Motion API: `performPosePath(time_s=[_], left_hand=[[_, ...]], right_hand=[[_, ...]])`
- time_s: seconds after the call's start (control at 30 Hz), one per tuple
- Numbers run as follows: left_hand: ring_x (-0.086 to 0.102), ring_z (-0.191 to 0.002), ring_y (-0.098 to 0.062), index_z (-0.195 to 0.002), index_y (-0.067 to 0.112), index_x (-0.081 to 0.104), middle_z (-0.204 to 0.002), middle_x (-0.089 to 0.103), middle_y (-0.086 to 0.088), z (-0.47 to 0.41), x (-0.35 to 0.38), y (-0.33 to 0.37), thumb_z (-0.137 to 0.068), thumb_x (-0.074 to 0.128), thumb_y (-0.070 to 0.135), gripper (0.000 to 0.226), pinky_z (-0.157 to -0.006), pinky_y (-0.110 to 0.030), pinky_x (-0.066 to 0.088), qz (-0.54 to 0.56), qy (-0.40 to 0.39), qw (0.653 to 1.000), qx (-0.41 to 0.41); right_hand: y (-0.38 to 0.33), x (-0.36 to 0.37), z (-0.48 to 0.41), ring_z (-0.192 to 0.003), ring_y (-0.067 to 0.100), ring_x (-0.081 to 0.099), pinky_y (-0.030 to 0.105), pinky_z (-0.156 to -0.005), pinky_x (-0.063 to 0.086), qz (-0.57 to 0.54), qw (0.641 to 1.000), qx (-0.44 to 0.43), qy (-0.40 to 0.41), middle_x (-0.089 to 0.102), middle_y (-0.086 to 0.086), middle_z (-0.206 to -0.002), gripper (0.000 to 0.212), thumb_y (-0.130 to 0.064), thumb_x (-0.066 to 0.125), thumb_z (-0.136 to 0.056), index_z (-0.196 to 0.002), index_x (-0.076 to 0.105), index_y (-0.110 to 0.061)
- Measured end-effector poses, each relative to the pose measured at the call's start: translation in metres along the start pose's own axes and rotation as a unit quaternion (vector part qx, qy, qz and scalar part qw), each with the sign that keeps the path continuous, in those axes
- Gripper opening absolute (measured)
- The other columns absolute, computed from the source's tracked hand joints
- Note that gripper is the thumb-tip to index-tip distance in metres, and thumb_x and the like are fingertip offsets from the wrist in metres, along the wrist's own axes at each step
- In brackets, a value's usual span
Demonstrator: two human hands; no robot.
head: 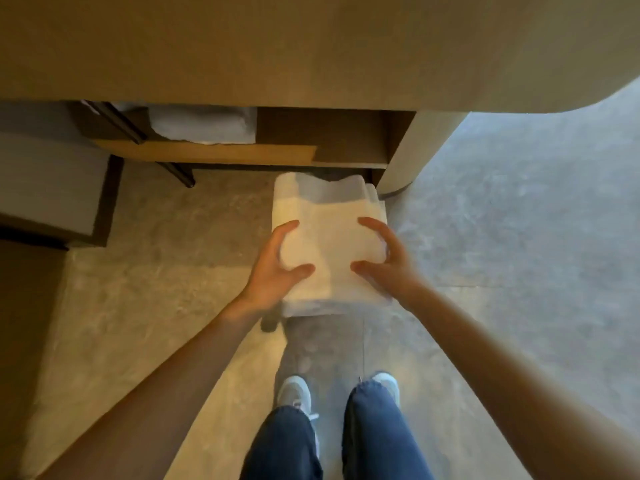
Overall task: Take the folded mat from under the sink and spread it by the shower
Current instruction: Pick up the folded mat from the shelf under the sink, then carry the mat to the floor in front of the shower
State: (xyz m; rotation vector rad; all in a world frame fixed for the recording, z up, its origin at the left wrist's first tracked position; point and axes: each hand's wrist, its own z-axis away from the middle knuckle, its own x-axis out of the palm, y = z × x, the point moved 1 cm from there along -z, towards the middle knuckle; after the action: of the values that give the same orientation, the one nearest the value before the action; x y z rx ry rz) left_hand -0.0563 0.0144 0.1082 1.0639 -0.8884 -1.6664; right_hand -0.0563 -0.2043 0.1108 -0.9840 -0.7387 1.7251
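We have the folded mat [329, 237] out from under the sink and held in the air above the floor [156, 271] — the fetching looks done, while the carrying to the shower and the spreading are left, and no shower is in view. Our left hand [273, 268] clasps its left edge and our right hand [384, 261] its right edge, thumbs on top. Behind it, the open shelf [207, 152] under the desk [311, 46] holds what seems — the view is blurred — another folded white cloth [204, 124]; the right compartment [343, 136] looks bare.
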Motion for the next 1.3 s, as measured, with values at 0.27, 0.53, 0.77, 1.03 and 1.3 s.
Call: performPosePath(time_s=[0.27, 0.53, 0.77, 1.03, 1.3], left_hand=[[0.045, -0.128, -0.019, -0.135, 0.018, 0.045, -0.137, 0.047, -0.007, 0.167, -0.033, 0.192, -0.064, 0.080, 0.021, 0.080, -0.105, -0.029, 0.039, -0.034, -0.016, 0.999, -0.016], [0.045, -0.123, -0.017, -0.128, 0.048, 0.045, -0.130, 0.043, 0.007, 0.244, -0.080, 0.395, -0.068, 0.083, 0.015, 0.078, -0.098, -0.030, 0.041, -0.055, 0.024, 0.996, 0.064], [0.048, -0.121, -0.019, -0.133, 0.045, 0.046, -0.137, 0.045, 0.001, 0.257, -0.109, 0.529, -0.071, 0.083, 0.019, 0.077, -0.101, -0.045, 0.046, -0.081, 0.054, 0.974, 0.206], [0.044, -0.116, -0.016, -0.131, 0.056, 0.035, -0.135, 0.037, 0.008, 0.271, -0.139, 0.627, -0.077, 0.077, 0.029, 0.073, -0.089, -0.032, 0.050, -0.109, 0.104, 0.930, 0.334], [0.044, -0.117, -0.006, -0.133, 0.052, 0.040, -0.135, 0.037, 0.013, 0.286, -0.144, 0.650, -0.078, 0.077, 0.022, 0.072, -0.088, -0.026, 0.051, -0.058, 0.096, 0.907, 0.407]], right_hand=[[-0.150, -0.064, 0.203, -0.118, 0.018, 0.050, 0.035, -0.092, 0.050, -0.012, 0.999, 0.006, 0.038, 0.048, -0.007, -0.136, 0.073, -0.017, 0.077, -0.070, -0.126, 0.049, -0.055], [-0.322, -0.131, 0.316, -0.106, 0.002, 0.059, 0.030, -0.079, 0.058, -0.072, 0.988, -0.102, 0.089, 0.057, -0.013, -0.127, 0.075, 0.002, 0.077, -0.068, -0.118, 0.058, -0.051], [-0.446, -0.187, 0.365, -0.113, 0.020, 0.057, 0.034, -0.090, 0.055, -0.096, 0.960, -0.230, 0.131, 0.057, -0.002, -0.125, 0.069, 0.000, 0.077, -0.072, -0.122, 0.058, -0.043], [-0.539, -0.217, 0.389, -0.114, 0.008, 0.049, 0.033, -0.088, 0.054, -0.037, 0.920, -0.348, 0.175, 0.046, -0.024, -0.126, 0.065, -0.015, 0.075, -0.080, -0.127, 0.048, -0.051], [-0.556, -0.226, 0.415, -0.117, 0.010, 0.054, 0.025, -0.082, 0.057, -0.046, 0.889, -0.408, 0.202, 0.049, -0.018, -0.134, 0.070, -0.009, 0.076, -0.078, -0.130, 0.049, -0.047]])
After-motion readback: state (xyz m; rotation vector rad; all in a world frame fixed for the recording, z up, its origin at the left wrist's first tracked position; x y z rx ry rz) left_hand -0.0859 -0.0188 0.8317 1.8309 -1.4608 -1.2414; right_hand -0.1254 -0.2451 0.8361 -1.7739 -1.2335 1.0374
